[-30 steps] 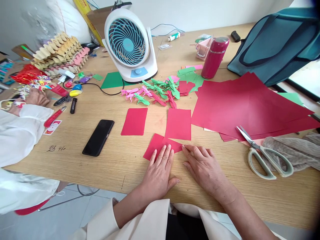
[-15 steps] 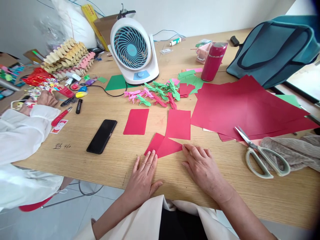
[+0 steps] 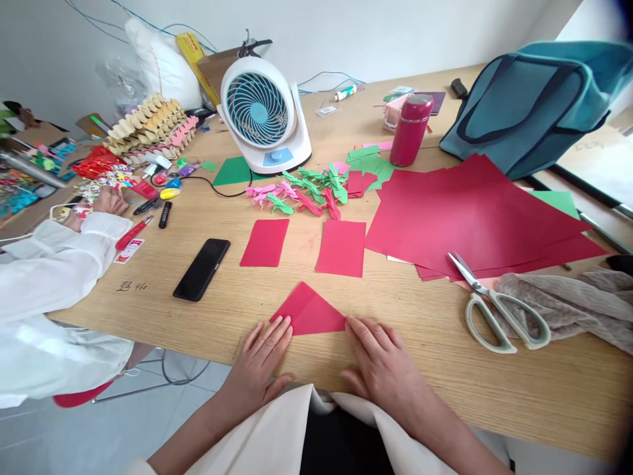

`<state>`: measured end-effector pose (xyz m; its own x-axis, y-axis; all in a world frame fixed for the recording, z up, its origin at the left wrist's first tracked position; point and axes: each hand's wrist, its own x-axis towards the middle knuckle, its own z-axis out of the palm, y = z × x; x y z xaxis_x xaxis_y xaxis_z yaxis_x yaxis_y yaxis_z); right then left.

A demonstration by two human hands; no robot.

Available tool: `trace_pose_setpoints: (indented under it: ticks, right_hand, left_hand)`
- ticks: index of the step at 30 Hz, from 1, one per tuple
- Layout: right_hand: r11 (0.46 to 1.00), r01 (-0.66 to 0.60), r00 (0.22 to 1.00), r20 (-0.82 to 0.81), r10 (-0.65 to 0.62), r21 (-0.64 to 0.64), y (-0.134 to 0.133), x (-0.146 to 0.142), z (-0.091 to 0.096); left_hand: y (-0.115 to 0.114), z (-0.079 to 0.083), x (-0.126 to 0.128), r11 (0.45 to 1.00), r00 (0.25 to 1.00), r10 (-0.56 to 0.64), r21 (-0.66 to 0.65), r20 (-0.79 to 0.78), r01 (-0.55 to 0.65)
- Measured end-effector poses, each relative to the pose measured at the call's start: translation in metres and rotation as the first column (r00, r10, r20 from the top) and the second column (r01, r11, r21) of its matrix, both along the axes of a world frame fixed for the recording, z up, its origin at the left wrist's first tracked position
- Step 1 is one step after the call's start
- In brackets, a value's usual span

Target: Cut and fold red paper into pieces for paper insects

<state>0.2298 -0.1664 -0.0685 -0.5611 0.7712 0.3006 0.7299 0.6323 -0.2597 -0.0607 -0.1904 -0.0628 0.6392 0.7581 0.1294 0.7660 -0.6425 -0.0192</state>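
Observation:
A folded piece of red paper (image 3: 307,310) lies on the table just before me, its shape close to a triangle with a crease line down it. My left hand (image 3: 263,361) rests flat, fingertips pressing the paper's lower left corner and thumb spread away. At the right corner, the fingertips of my right hand (image 3: 383,353) touch the paper, fingers stretched out and thumb apart. Beyond it lie two stacks of red paper rectangles, a left stack (image 3: 265,243) and a right stack (image 3: 341,248).
Scissors (image 3: 487,300) lie at right beside large red sheets (image 3: 475,218) and a cloth (image 3: 568,300). A phone (image 3: 202,269) lies at left. Folded paper pieces (image 3: 316,188), a fan (image 3: 262,112), a flask (image 3: 411,130) and a bag (image 3: 524,109) stand behind. Another person's sleeve (image 3: 69,257) is at far left.
The folded red paper has come nearer to me, away from the right stack, and both hands have moved toward me with it. The view has also shifted slightly.

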Motion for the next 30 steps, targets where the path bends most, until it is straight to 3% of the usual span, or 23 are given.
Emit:
trace_pose_setpoints:
  ticks: [4, 9, 16, 23, 27, 30]
  right_hand:
    - [0.983, -0.162, 0.985, -0.05, 0.167, 0.082, -0.008, 0.012, -0.007]
    - [0.934, -0.343, 0.934, -0.067, 0.35, 0.097, -0.01, 0.018, -0.007]
    - [0.872, -0.464, 0.878, -0.05, 0.477, 0.156, -0.012, 0.023, -0.006]
    - [0.893, -0.394, 0.903, -0.09, 0.42, 0.216, -0.012, 0.023, -0.01]
    - [0.924, -0.33, 0.923, -0.14, 0.358, 0.192, -0.01, 0.026, -0.002]
    - [0.967, -0.211, 0.955, -0.181, 0.235, 0.146, -0.005, 0.028, 0.011]
  left_hand:
    - [-0.014, -0.006, -0.006, 0.996, 0.995, -0.052, 0.084, 0.089, 0.044]
    - [-0.024, -0.004, 0.004, 0.984, 0.978, 0.009, 0.172, 0.207, -0.045]
    - [-0.029, 0.012, 0.023, 0.983, 0.992, 0.029, 0.174, 0.122, -0.05]
    - [-0.026, 0.038, 0.036, 0.993, 0.994, 0.022, 0.111, 0.11, -0.034]
    - [-0.004, 0.066, 0.069, 0.981, 0.989, -0.061, 0.19, 0.135, 0.034]
    - [0.02, 0.086, 0.096, 0.986, 0.988, -0.102, 0.141, 0.116, 0.085]
